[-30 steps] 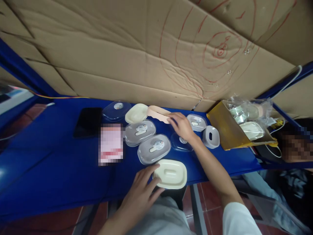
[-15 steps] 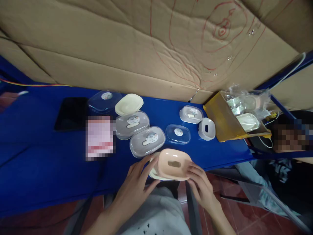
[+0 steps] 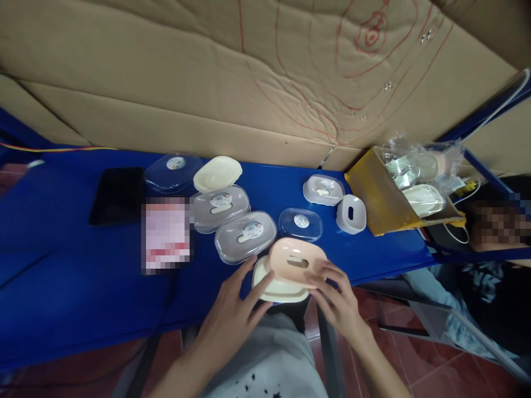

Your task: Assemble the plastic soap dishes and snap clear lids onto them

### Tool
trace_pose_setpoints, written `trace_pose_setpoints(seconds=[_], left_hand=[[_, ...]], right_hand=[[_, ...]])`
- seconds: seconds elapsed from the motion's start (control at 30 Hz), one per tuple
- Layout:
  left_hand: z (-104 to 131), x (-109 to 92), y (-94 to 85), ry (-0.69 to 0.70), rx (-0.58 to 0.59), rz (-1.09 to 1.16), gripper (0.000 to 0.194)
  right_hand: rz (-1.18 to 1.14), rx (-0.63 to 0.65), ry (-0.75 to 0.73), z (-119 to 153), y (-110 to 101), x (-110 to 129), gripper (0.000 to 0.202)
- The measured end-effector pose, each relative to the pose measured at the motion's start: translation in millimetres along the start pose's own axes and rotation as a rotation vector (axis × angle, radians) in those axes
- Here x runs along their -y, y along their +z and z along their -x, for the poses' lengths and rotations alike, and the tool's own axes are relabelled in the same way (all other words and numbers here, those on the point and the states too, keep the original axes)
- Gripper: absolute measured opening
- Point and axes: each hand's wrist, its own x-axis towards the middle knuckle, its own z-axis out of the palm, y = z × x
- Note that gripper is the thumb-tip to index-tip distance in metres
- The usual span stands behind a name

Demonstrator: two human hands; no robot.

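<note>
My right hand (image 3: 338,296) grips the right end of a peach tray with an oval slot (image 3: 286,254), which is tilted above a cream container (image 3: 276,290) at the table's front edge. My left hand (image 3: 232,304) is at the left side of the cream container, fingers curved around its edge. Just beyond lie a clear-lidded container (image 3: 232,249), a second one (image 3: 207,213) behind it, and a loose clear lid (image 3: 315,226) with a round sticker. A cream bowl (image 3: 218,172) stands farther back.
A black tablet (image 3: 116,196), a blurred pink item (image 3: 166,232) and another clear lid (image 3: 161,174) lie left. Two small containers (image 3: 323,194) (image 3: 352,221) stand beside a cardboard box (image 3: 367,204) of wrapped items. A person sits at right.
The peach tray has risen and tilted away from the cream container, showing more of the container's inside. My right hand has shifted with the tray. The camera view has moved slightly.
</note>
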Motion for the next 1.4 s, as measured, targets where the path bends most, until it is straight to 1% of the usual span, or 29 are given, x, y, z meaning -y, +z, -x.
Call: trace_pose_setpoints(seconds=[0.1, 0.2, 0.27, 0.37, 0.43, 0.5, 0.6, 0.67, 0.73, 0.8, 0.87, 0.9, 0.97, 1.03, 1.13, 1.2, 1.3, 1.4], left_hand=[[-0.9, -0.9, 0.2, 0.048, -0.027, -0.037, 0.058], [-1.4, -0.3, 0.2, 0.022, -0.040, -0.010, 0.059], [-1.9, 0.2, -0.9, 0.017, -0.021, 0.017, 0.052], [-3.4, 0.6, -4.7, 0.027, 0.025, 0.063, 0.039], [-4.7, 0.7, -7.4, 0.037, 0.047, 0.069, 0.037], [-6.0, 1.0, -9.0, 0.052, 0.046, 0.037, 0.037], [-7.0, 1.9, -8.8, 0.082, 0.033, -0.022, 0.037], [-6.9, 2.4, -8.0, 0.090, 0.019, -0.042, 0.038], [-6.1, 2.9, -7.5, 0.081, 0.005, -0.038, 0.041], [-5.3, 3.6, -7.6, 0.051, 0.001, -0.006, 0.045], [-4.7, 4.1, -7.8, 0.008, 0.013, 0.050, 0.047], [-4.5, 4.0, -7.7, -0.013, 0.016, 0.077, 0.049], [-4.8, 3.3, -6.9, -0.053, 0.011, 0.116, 0.054], [-5.4, 1.9, -5.3, -0.079, -0.006, 0.129, 0.061], [-6.7, 0.2, -2.1, -0.084, -0.035, 0.121, 0.070], [-7.5, 0.2, -0.2, -0.082, -0.046, 0.110, 0.072], [-8.0, 1.7, 1.6, -0.082, -0.031, 0.097, 0.070], [-7.1, 4.2, 2.0, -0.083, -0.002, 0.091, 0.067]], right_hand=[[0.001, -0.010, 0.051, 5.7, -4.0, -1.4, 0.055], [-0.027, 0.046, -0.008, 6.3, -0.1, 7.2, 0.050], [-0.013, 0.087, -0.059, 4.4, 6.0, 14.8, 0.045], [0.030, 0.132, -0.087, 2.4, 14.3, 22.2, 0.038], [0.040, 0.152, -0.082, 2.4, 15.6, 22.2, 0.038], [0.022, 0.195, -0.088, 1.4, 12.0, 17.2, 0.041], [-0.009, 0.209, -0.100, -11.2, 1.5, -3.1, 0.048], [0.026, 0.161, -0.039, -29.7, -3.6, -25.7, 0.053], [0.093, 0.152, 0.059, -52.8, -4.2, -52.0, 0.058], [0.114, 0.194, 0.103, -73.7, -1.5, -75.3, 0.063], [0.074, 0.215, 0.117, -85.7, 1.1, -88.2, 0.061], [0.041, 0.213, 0.124, -87.1, 1.2, -89.5, 0.057], [-0.024, 0.204, 0.145, -80.3, -1.8, -81.6, 0.053], [-0.063, 0.203, 0.149, -64.4, -7.8, -63.8, 0.055], [-0.082, 0.239, 0.079, -37.4, -14.4, -32.6, 0.060], [-0.070, 0.281, 0.008, -25.1, -13.2, -16.3, 0.060], [-0.016, 0.314, -0.045, -19.3, -6.7, -2.9, 0.056], [0.059, 0.321, -0.072, -23.7, -4.3, 1.2, 0.057]])
